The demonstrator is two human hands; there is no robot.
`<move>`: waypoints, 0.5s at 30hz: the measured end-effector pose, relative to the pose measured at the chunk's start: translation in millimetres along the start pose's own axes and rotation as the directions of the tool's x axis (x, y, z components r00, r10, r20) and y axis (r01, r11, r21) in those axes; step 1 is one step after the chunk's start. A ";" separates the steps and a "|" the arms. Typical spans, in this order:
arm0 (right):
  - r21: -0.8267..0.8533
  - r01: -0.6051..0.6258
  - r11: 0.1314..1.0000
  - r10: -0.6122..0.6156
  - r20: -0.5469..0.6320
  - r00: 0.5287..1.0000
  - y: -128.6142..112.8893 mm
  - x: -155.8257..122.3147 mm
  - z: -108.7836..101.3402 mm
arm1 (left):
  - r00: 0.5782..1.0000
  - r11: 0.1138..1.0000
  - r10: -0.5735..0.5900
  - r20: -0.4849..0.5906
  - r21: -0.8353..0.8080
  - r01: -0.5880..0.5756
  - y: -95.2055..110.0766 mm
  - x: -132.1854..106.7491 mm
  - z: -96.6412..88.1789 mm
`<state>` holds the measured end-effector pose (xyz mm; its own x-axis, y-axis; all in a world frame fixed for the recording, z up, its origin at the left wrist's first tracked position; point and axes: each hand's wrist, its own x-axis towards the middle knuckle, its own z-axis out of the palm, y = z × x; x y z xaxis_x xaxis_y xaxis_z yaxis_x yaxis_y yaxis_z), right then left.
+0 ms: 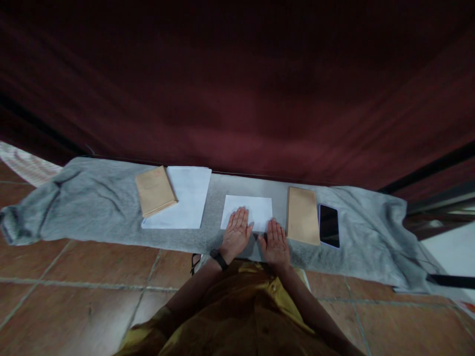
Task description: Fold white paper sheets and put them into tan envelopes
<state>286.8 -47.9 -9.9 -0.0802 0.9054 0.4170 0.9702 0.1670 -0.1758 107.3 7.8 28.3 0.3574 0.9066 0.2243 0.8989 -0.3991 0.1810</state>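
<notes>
A white sheet of paper (256, 205), perhaps folded, lies on the grey cloth (104, 207) in front of me. My left hand (237, 233) rests flat on its lower middle, fingers stretched out and holding nothing. At the paper's lower right corner lies my right hand (276, 244), also flat, with its fingertips at the edge and the palm on the cloth. Just right of that hand is a stack of brown envelopes (303, 215). A second brown stack (156, 190) sits tilted at the left, on top of larger white sheets (189, 195).
A phone (329, 225) with a dark screen lies right of the brown envelopes. Behind the cloth-covered surface hangs a dark red curtain (237, 118). Brown floor tiles (104, 267) show below the near edge, and dark bars (451, 165) stand at the right.
</notes>
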 end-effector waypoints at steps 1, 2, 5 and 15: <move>0.004 -0.003 1.000 0.003 -0.001 1.000 0.1 -0.2 -0.1 | 0.999 1.000 0.020 0.025 0.003 -0.020 0.4 3.7 1.8; 0.007 -0.009 1.000 0.009 -0.004 1.000 0.0 0.0 -0.4 | 0.998 0.999 0.032 0.046 0.007 -0.032 0.0 6.3 3.4; 0.016 -0.023 1.000 0.022 0.002 1.000 -3.4 5.9 -2.6 | 0.996 0.999 0.043 0.077 0.013 -0.044 -3.8 7.6 6.4; 0.176 0.084 0.981 -0.118 0.192 0.974 -36.6 75.8 15.0 | 0.990 0.998 0.043 0.134 0.033 -0.048 -13.9 14.6 4.8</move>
<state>241.7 20.5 14.7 -0.2365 0.9373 0.2561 0.9045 0.3086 -0.2943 101.2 27.2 24.4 0.4264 0.8989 0.1011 0.8886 -0.4372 0.1388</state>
